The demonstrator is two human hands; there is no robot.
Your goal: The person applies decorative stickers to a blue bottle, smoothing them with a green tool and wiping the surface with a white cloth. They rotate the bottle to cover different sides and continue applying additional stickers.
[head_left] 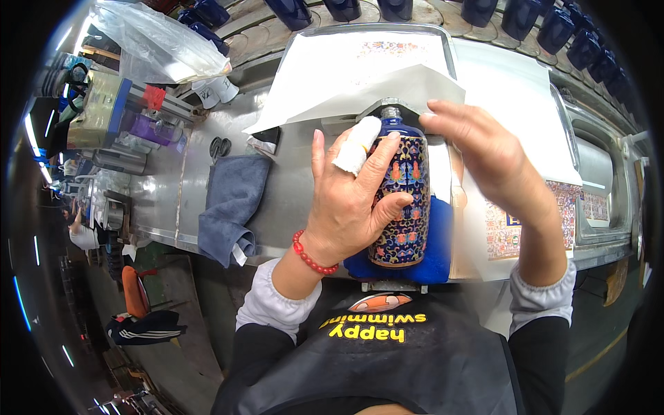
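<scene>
A dark blue bottle (408,228) with a colourful floral pattern lies in front of me, its clear-topped neck pointing away. My left hand (349,190) rests on the bottle's left side, fingers spread, thumb and a fingertip touching the patterned surface. A white wrapping (357,146) covers one of its fingers. To the right of the bottle's neck, my right hand (477,142) hovers with fingers stretched out, slightly blurred, and nothing shows in it. Beneath the bottle is a blue pad (440,238). Behind the neck stands a dark metal bracket (393,104).
Printed pattern sheets (501,238) lie on the right, near a metal basin (591,173). White paper (311,76) covers a tray at the back. On the left are a grey cloth (235,197) and scissors (220,146). Blue bottles (522,17) line the far slatted conveyor.
</scene>
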